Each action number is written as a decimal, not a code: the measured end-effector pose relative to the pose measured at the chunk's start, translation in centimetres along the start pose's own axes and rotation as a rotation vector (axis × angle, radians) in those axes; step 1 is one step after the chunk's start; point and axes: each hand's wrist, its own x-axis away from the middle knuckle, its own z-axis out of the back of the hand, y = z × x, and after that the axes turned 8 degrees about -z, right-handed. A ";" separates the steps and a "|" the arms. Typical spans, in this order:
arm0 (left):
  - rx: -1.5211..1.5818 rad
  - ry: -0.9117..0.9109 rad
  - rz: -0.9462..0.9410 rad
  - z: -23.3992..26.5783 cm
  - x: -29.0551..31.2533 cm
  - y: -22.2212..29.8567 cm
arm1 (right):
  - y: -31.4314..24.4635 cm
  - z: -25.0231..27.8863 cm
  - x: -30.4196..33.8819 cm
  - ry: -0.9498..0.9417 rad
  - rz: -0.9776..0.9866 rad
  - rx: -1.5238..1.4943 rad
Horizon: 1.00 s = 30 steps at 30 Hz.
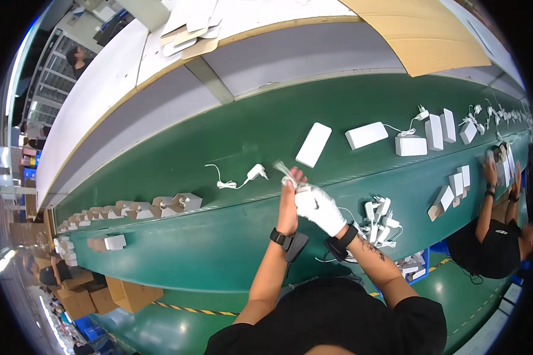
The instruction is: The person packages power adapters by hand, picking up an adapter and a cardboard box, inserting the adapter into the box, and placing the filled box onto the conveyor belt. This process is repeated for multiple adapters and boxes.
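Observation:
My left hand (pixel 288 207), bare, and my right hand (pixel 318 208), in a white glove, are pressed together over the green conveyor belt. Between their fingertips is a white cable (pixel 286 172), blurred by motion; part of it is hidden by the fingers. Just left of my hands, a white charger (pixel 256 172) with its bundled cord lies on the belt. Beyond them lies a closed white box (pixel 313 144). Close to my right wrist, a pile of white chargers (pixel 382 220) rests on the near green surface.
Open boxes (pixel 186 202) line the left of the belt. More white boxes (pixel 411 145) and chargers lie to the right. A co-worker's hands (pixel 490 168) handle boxes at far right. A blue bin (pixel 417 266) stands below the near edge; cartons (pixel 130 293) are lower left.

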 end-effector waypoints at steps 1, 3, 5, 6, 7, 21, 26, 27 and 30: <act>-0.056 0.036 -0.079 -0.2 -0.6 -0.2 | 0.3 0.4 -0.2 -0.060 0.085 0.111; -0.031 -0.050 -0.026 0.2 -2.0 -0.5 | 2.2 0.7 -0.7 -0.061 0.054 -0.015; 0.028 -0.217 0.073 0.8 -3.1 -1.0 | 4.4 0.6 -1.1 -0.063 0.000 -0.260; 0.025 -0.215 0.080 0.9 -3.3 -1.4 | 3.9 0.8 -1.3 -0.063 -0.007 -0.264; -0.007 -0.243 0.093 1.0 -3.5 -1.8 | 3.4 0.8 -1.7 0.004 0.028 -0.148; -1.896 -0.338 0.008 2.1 -14.1 -6.4 | 2.2 7.0 3.8 0.051 -0.376 -1.170; -0.914 -0.696 0.031 8.4 -13.7 -3.3 | -0.1 9.1 6.5 -0.192 -0.530 -1.354; -0.902 -0.722 0.022 7.9 -12.7 -2.7 | -0.1 9.3 6.7 -0.212 -0.567 -1.354; -0.915 -0.792 0.037 8.0 -10.0 -0.4 | 0.4 8.3 7.0 -0.273 -0.607 -1.351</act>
